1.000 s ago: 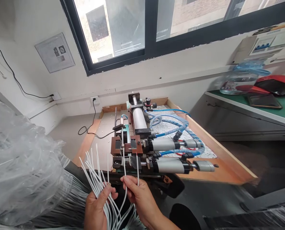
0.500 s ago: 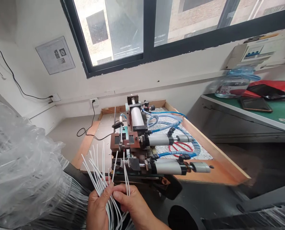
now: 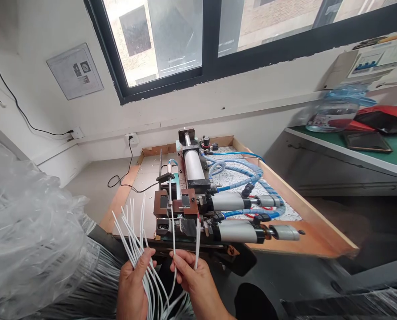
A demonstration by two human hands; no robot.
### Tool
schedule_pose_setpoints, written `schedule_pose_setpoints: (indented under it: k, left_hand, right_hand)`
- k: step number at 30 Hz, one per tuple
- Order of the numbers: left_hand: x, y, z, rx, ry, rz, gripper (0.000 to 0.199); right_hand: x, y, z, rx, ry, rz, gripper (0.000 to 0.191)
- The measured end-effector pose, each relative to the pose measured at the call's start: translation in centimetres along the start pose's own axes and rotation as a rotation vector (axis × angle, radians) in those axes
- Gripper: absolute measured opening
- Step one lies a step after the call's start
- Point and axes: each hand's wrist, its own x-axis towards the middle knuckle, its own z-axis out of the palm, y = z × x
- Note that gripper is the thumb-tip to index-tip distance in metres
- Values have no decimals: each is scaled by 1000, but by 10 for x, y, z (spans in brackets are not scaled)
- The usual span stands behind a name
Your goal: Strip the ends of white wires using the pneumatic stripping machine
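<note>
My left hand [image 3: 134, 280] is closed around a bundle of white cables [image 3: 131, 240], whose ends fan upward. Between thumb and forefinger my right hand [image 3: 193, 275] pinches one white cable [image 3: 174, 231]; its tip reaches the jaws of a pneumatic machine [image 3: 176, 202]. A few more white cables [image 3: 198, 240] rise between the right hand's other fingers, with a bit of red at their tips. Below both hands the cables run together and hang down. The machine carries silver cylinders [image 3: 231, 202] on its right side.
The machine sits in a shallow wooden-edged tray [image 3: 305, 202] with blue air hoses [image 3: 245, 171] and scraps. Plastic-wrapped cable bundles [image 3: 28, 231] stand close on the left. A green-topped table [image 3: 394, 155] at right holds a plastic jar [image 3: 334, 111] and a phone-like dark object [image 3: 368, 141].
My right hand has moved right, away from my left, with a single cable now pinched at the jaws. The cables it held before have shifted right, out of the jaws.
</note>
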Motion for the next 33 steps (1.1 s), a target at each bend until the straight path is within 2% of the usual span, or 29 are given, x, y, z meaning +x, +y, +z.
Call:
schedule_pose_setpoints:
  k: [7, 11, 13, 16, 21, 25, 33]
  left_hand:
    - [2, 3, 4, 12, -44, 78, 14]
    - [1, 5, 6, 29, -118, 114, 13]
    - [1, 6, 7, 44, -150, 117, 14]
    - [1, 7, 7, 34, -173, 97, 15]
    - [2, 9, 4, -56, -126, 5, 17]
    - [0, 13, 5, -94, -117, -45, 21]
    - [-4, 10, 7, -89, -205, -39, 22]
  right_hand:
    - [2, -5, 2, -12, -59, 3, 25]
    - [2, -1, 3, -149, -197, 2, 20]
    - [0, 1, 5, -203, -237, -50, 19]
    - [-2, 3, 5, -203, -173, -133, 19]
    - [-2, 2, 2, -134, -39, -135, 22]
    - [4, -3, 4, 19, 80, -87, 24]
    - [13, -11, 12, 243, 81, 42, 26]
